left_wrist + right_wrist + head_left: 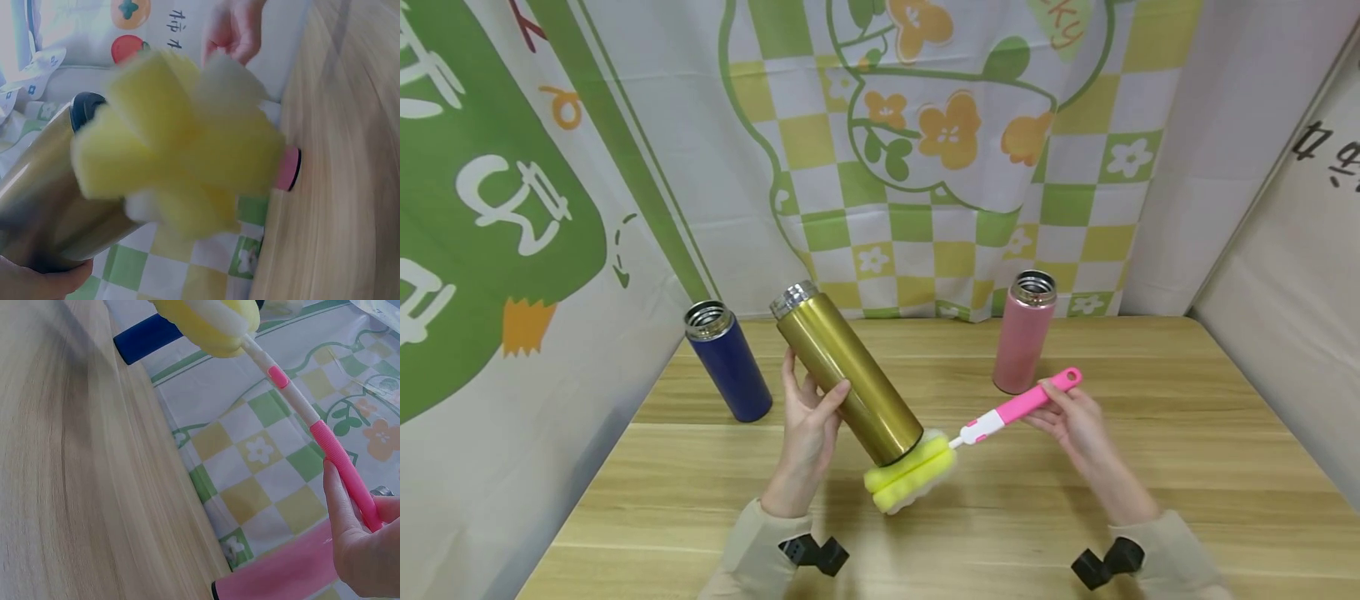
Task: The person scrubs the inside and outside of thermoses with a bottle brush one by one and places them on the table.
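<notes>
**Nice lean you've got**

Gold bottle (855, 383) tips toward 11 o'clock, gripped by your left hand (810, 419), probably so its base (891, 443) faces the brush (981, 428) at 5. Right hand (1078, 421) pinches the handle (1022, 405) toward 2, likely avoiding the sponge (913, 475).

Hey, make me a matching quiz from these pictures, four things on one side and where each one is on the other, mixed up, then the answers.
Things:
1. Gold bottle
2. Blue bottle
3. Pink bottle
4. Sponge brush

Places:
A. Standing on the table, towards the right
B. Held in the right hand
C. Held tilted in the left hand
D. Standing on the table, towards the left

Pairs: 1-C, 2-D, 3-A, 4-B
</notes>
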Motion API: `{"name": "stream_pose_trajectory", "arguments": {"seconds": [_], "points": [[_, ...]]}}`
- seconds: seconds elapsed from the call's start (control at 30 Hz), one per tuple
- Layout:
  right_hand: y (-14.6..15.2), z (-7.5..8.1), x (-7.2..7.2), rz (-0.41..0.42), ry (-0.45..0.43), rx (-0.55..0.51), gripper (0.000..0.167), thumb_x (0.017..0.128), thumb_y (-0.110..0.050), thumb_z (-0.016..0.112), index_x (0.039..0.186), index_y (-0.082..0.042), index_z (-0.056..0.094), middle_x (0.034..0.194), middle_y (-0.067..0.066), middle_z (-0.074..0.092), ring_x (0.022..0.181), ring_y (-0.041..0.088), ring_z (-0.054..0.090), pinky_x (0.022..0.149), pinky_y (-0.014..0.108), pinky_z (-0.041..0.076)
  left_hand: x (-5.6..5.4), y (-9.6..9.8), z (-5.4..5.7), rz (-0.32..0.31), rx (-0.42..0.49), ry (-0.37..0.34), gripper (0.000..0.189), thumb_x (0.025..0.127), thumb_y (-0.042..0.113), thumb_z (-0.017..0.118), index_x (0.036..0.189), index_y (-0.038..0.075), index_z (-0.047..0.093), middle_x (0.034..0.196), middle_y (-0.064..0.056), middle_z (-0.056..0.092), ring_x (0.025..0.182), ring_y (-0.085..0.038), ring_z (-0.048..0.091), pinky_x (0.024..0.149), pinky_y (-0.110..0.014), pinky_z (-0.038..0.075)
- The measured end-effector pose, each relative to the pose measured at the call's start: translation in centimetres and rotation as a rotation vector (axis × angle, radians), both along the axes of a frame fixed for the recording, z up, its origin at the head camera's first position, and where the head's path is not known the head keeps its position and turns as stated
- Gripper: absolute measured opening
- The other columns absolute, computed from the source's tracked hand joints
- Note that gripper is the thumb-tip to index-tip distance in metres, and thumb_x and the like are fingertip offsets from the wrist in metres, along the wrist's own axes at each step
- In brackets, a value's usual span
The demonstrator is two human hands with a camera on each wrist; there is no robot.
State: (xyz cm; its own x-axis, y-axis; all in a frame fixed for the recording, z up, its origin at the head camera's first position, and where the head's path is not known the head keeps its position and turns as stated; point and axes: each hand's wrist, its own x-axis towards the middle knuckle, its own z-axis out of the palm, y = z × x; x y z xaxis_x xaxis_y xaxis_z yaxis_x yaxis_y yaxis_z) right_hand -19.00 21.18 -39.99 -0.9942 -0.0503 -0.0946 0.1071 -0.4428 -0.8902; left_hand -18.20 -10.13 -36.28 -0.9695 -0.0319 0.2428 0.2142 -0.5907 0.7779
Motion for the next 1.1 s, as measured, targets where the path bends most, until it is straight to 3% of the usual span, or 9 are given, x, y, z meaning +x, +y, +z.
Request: {"name": "stream_pose_trajectory", "arguments": {"seconds": [0.43, 0.67, 0.93, 1.1], "points": [[1.4, -0.1, 0.2, -0.002, 0.042, -0.121, 0.009, 0.092, -0.01, 0.044, 0.09, -0.004, 0.051, 0.079, 0.01, 0.066, 0.075, 0.02, 0.065, 0.074, 0.032, 0.05, -0.5, -1.0, -0.6, 0.035, -0.071, -0.008, 0.088, 0.078, -0.016, 0.047, 0.138, 0.029, 0.0, 0.129, -0.011, 0.032, 0.103, -0.025, 0.049, 0.086, -0.037, 0.043], [3.0, -0.3, 0.5, -0.02, 0.069, -0.217, 0.009, 0.092, -0.008, 0.044, 0.09, -0.002, 0.051, 0.081, 0.015, 0.066, 0.078, 0.024, 0.065, 0.074, 0.033, 0.05, -0.8, -1.5, -0.9, 0.091, -0.109, 0.005, 0.092, 0.075, -0.019, 0.049, 0.139, 0.024, -0.001, 0.127, -0.008, 0.034, 0.102, -0.024, 0.051, 0.085, -0.035, 0.044], [5.0, -1.0, 1.1, -0.06, 0.087, -0.403, 0.014, 0.092, -0.004, 0.041, 0.088, 0.001, 0.054, 0.082, 0.02, 0.064, 0.079, 0.029, 0.064, 0.073, 0.036, 0.051, -1.1, -2.3, -1.1, 0.179, -0.264, 0.075, 0.095, 0.07, -0.02, 0.057, 0.139, 0.019, 0.005, 0.127, -0.006, 0.036, 0.106, -0.022, 0.048, 0.085, -0.03, 0.044], [6.3, -1.1, 1.6, -0.081, 0.099, -0.502, 0.013, 0.092, -0.002, 0.041, 0.088, 0.003, 0.052, 0.084, 0.025, 0.063, 0.081, 0.032, 0.063, 0.072, 0.039, 0.05, -1.9, -2.7, -1.3, 0.228, -0.384, 0.056, 0.093, 0.068, -0.016, 0.064, 0.138, 0.016, 0.011, 0.124, -0.005, 0.035, 0.104, -0.025, 0.048, 0.083, -0.028, 0.045]]}}
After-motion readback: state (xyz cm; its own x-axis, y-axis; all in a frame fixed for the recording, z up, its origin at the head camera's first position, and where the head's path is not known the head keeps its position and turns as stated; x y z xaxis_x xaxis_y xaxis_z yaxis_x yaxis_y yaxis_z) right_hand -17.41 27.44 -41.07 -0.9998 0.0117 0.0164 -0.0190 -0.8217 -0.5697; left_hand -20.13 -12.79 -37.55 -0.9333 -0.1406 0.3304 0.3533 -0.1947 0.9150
